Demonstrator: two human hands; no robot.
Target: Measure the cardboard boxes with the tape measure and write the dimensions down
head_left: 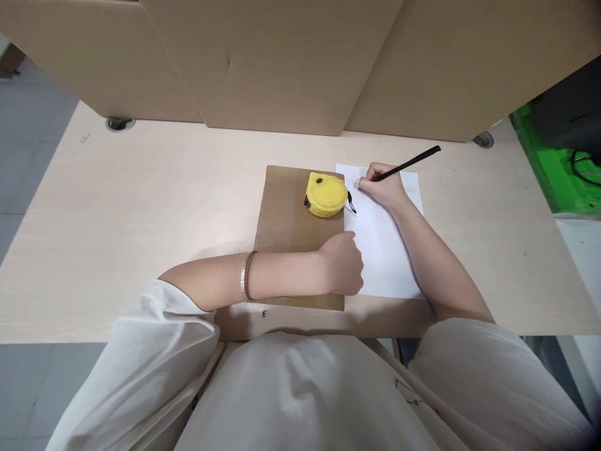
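Observation:
My right hand (387,188) is closed around a slim black pencil (410,164), its tip low against the upper part of a white sheet of paper (382,250). Small grey marks show beside the fingers. My left hand (342,264) is curled into a fist, lying where the paper's left side meets a brown cardboard sheet (288,216); nothing shows in its fingers, whose undersides are hidden. A yellow tape measure (327,195) with a black wrist strap lies on the cardboard, just above my left hand.
Tall cardboard panels (277,69) stand along the back of the pale wooden table (154,188). Round cable holes (120,124) sit near both back corners. On the right, beyond the table, is a green surface (558,181) with a black cable. My body is against the front edge.

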